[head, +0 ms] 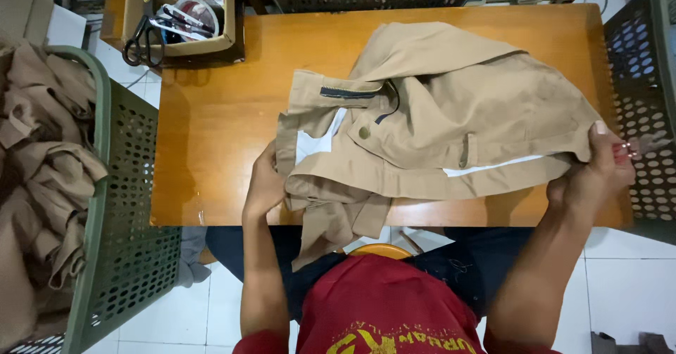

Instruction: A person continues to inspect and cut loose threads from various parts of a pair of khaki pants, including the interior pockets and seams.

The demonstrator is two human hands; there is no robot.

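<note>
1 pair of khaki trousers (436, 128) lies spread on the wooden table (211, 128), my left hand (264, 185) closed on its waistband end and my right hand (595, 174) pinching the other end, near the green basket (120, 185).

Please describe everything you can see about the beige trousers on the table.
The beige trousers look like sturdy cotton twill. They lie spread and crumpled across the wooden table, fly open, showing a dark zipper, a round button and white pocket lining. One part hangs over the near edge. The left hand grips the waist end; the right hand pinches the opposite end.
</note>
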